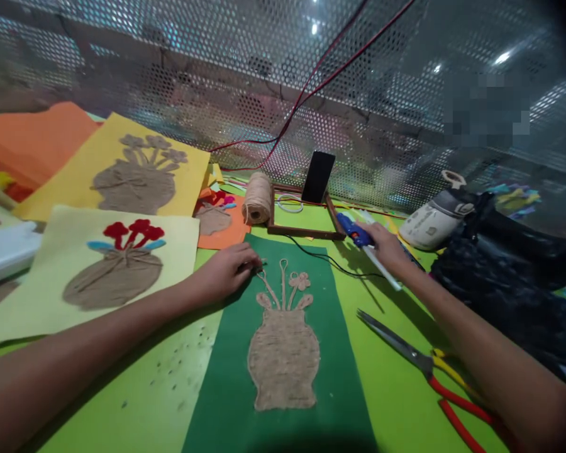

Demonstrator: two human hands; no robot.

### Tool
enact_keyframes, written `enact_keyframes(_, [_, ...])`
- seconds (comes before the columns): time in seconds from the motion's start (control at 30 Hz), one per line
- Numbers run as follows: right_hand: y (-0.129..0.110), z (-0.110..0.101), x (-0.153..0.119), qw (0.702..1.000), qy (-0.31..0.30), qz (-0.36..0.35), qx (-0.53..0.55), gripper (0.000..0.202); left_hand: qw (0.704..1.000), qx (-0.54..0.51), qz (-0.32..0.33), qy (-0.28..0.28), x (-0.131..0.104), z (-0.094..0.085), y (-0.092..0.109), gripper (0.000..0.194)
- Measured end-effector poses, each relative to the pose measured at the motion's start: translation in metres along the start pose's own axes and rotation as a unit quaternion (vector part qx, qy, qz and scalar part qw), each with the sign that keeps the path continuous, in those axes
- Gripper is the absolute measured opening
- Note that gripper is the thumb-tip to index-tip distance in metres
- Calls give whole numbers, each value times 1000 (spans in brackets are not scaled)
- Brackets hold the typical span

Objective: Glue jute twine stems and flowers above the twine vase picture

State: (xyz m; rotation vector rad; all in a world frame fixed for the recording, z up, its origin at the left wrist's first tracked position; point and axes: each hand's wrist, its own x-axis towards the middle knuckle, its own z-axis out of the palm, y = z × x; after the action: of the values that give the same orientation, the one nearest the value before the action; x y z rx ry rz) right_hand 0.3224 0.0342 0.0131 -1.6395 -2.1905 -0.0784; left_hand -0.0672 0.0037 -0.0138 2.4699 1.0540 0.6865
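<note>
A green sheet (pixel 339 390) lies before me, bearing a vase shape (pixel 285 358) made of brown twine. Twine stems, leaves and one looped flower (pixel 300 281) rise from its neck. My left hand (pixel 233 270) rests at the sheet's upper left edge, fingers pinched beside the left stem's loop. A tiny twine-coloured bit shows at the fingertips, too small to make out. My right hand (pixel 384 245) is closed around a blue hot glue gun (pixel 353 231), right of the sheet, with its nozzle end toward the frame. A white glue stick (pixel 382 267) extends back from it.
Scissors (pixel 419 358) with red and yellow handles lie at the right. A twine spool (pixel 258 198), a brown frame (pixel 306 233) and a dark phone-like slab (pixel 318 176) stand behind. Finished-looking vase pictures on yellow (pixel 188 182) and cream (pixel 42 283) sheets lie left. A black cable (pixel 321 257) crosses the green sheet.
</note>
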Motion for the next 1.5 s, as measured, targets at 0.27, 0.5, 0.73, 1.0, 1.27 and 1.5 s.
enact_keyframes(0.27, [-28, -55, -6, 994, -27, 1, 109, 37, 1000, 13, 4, -4, -1, -2, 1, 27])
enact_keyframes(0.5, [-70, -64, -41, 939, -256, -4, 229, 27, 1000, -15, -4, -8, -1, -3, -1, 24])
enact_keyframes(0.73, [-64, -55, -53, 932, -303, 72, 186, 44, 999, -35, -26, 1, -3, -1, -4, 21])
enact_keyframes(1.0, [-74, -50, -53, 935, -322, 51, 138, 47, 999, -34, -38, -10, -3, -2, -3, 20])
enact_keyframes(1.27, [-57, -43, -59, 951, -277, 41, 130, 40, 999, -37, -25, 1, -5, 0, -6, 20])
enact_keyframes(1.5, [-54, -43, -62, 945, -310, 63, 81, 46, 999, -34, -21, 0, -4, 1, -6, 20])
